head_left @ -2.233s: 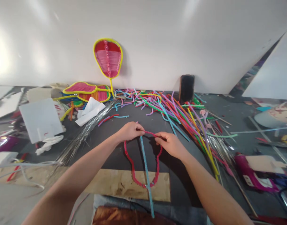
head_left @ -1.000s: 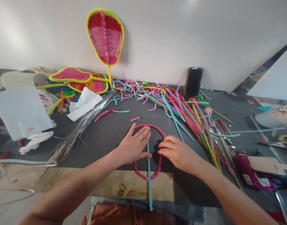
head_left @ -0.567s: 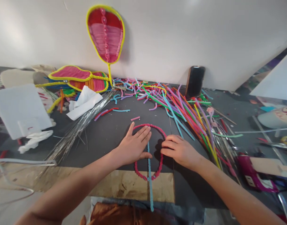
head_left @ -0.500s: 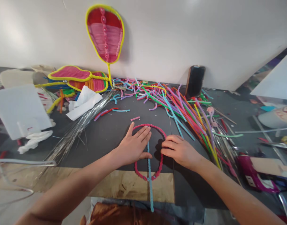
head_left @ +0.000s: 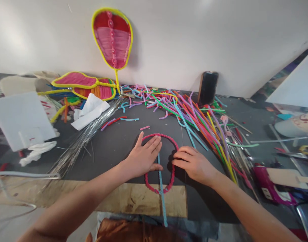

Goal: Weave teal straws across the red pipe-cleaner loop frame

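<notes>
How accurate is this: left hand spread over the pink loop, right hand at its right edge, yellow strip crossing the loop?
The strip crossing the pink loop is light blue, not yellow, in the head view. The rest stands.

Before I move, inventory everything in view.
braided loop: 1, pink-red, centre front
twisted stem: 1, light blue, across loop
short piece: 1, pink, beyond loop
loose stems: many, mixed colours, back right
thin strands: many, silver, left and right
upright panel: 1, pink and red, yellow-rimmed, by wall
flat panels: at least 2, pink-yellow, back left
papers: several, white, left
phone: 1, black, against wall
cup-like object: 1, pale patterned, right edge
scissors: 1, yellow-handled, right edge
tool: 1, magenta, right
board: 1, tan, near table edge
table: 1, dark grey, beneath
wall: 1, whitish, back
left hand: 1, bare, palm-down across loop
right hand: 1, bare, fingers at loop's right
</notes>
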Available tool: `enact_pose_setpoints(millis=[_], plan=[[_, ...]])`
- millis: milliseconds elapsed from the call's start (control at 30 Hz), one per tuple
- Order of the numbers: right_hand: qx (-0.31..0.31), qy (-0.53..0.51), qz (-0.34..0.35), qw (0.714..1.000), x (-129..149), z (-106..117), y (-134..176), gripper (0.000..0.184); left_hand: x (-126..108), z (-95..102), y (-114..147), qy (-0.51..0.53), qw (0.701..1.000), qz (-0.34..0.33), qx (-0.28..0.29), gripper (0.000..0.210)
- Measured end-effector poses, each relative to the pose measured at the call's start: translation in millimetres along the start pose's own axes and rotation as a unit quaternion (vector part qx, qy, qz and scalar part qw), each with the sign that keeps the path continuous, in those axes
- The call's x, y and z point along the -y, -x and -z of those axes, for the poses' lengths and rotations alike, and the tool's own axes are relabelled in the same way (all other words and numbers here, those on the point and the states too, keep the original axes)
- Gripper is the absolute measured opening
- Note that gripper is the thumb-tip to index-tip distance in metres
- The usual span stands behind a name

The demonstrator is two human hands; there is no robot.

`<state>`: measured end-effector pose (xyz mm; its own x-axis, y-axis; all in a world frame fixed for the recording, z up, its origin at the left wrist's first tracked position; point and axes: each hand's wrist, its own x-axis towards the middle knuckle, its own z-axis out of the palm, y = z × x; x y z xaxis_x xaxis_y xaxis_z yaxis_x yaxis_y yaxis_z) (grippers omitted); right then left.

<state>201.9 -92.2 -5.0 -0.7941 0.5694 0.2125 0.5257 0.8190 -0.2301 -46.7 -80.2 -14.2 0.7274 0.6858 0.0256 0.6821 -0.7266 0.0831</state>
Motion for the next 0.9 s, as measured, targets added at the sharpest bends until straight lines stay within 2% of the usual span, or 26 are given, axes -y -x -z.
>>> enact_pose_setpoints(millis=[133, 300, 600, 800, 900], plan=[[-0.008, 0.006, -0.002, 1.0, 18.7, 1.0, 6.7, 0.036, -0.2, 0.2, 0.2, -0.004, 1.0, -0.004, -0.008, 0.072], [-0.006, -0.015, 0.026, 1.0, 40.6, -5.4, 14.4, 0.031, -0.2, -0.2, -0.3, -0.011, 1.0, -0.007, -0.01, 0.072], [-0.011, -0.025, 0.027, 0.999, 34.8, -12.3, 25.6, 0.035, -0.3, 0.3, -0.6, -0.02, 1.0, -0.006, -0.011, 0.071], [-0.005, -0.058, -0.029, 0.998, 48.9, -3.7, 21.8, 0.036, -2.7, 4.9, -0.7, 0.0, 1.0, 0.001, -0.007, 0.071], [-0.039, -0.06, -0.069, 0.995, 64.9, -4.2, 20.4, 0.027, -3.0, 5.8, -0.7, 0.01, 1.0, 0.004, -0.019, 0.069]])
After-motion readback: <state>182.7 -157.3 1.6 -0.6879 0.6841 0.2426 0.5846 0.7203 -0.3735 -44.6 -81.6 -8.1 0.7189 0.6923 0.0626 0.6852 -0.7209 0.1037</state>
